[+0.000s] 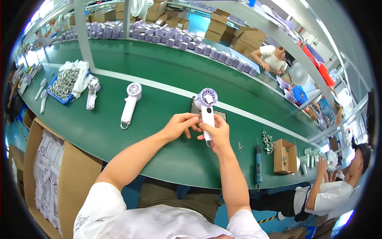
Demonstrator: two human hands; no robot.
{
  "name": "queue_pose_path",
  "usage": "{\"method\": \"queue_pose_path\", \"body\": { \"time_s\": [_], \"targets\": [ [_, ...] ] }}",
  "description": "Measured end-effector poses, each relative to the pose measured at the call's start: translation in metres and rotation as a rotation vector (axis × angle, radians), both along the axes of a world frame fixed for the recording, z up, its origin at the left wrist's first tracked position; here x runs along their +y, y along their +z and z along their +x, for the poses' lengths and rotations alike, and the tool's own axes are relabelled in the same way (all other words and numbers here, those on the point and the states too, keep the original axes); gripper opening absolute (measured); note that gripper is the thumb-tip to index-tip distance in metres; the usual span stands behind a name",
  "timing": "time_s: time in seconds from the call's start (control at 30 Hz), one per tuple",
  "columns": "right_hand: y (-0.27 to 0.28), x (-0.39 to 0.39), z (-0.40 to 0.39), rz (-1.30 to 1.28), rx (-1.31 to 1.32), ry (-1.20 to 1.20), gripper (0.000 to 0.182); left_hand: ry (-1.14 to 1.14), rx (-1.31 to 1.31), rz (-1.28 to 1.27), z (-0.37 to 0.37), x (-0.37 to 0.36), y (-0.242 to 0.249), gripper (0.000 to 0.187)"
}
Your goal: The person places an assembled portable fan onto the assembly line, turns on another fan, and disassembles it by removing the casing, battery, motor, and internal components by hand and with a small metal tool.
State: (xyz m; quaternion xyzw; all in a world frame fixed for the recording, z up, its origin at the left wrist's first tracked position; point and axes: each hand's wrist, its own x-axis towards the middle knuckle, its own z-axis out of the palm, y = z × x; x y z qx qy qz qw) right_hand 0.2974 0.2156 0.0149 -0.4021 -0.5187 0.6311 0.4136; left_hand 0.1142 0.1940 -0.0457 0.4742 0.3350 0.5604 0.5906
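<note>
Both hands are raised over the green tabletop (pixel 159 151). A white handheld fan (pixel 207 109) is gripped by the right hand (pixel 217 135), its fingers closed round the handle; the handle is pinched by the left hand (pixel 181 125) fingers.

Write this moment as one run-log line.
right hand: holds handheld fan | left hand: touches its handle | surface: green table

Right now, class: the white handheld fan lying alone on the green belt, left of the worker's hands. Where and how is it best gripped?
Probably by its straight handle: the white handheld fan lies flat, round head toward the far side, handle pointing toward the worker. Come from above, fingers across the handle's middle. The green belt around it is bare.
</note>
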Motion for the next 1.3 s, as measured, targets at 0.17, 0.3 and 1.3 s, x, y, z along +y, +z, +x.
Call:
{"method": "queue_pose_path", "body": {
  "time_s": [0.17, 0.3, 1.3],
  "targets": [
    [-0.005, -0.006, -0.027, 0.09, -0.178, 0.119, 0.065, 0.054, -0.093, -0.142, -0.002, 0.002, 0.0, 0.035],
    [0.0, -0.013, -0.044, 0.295, -0.334, 0.003, 0.062, 0.204, -0.106, -0.122, -0.006, 0.003, 0.007, 0.032],
    [-0.043, -0.032, -0.007, 0.181, 0.066, 0.228, 0.033, 0.103, -0.184, 0.012, -0.004, -0.012, 0.021, 0.037]
  ]
}}
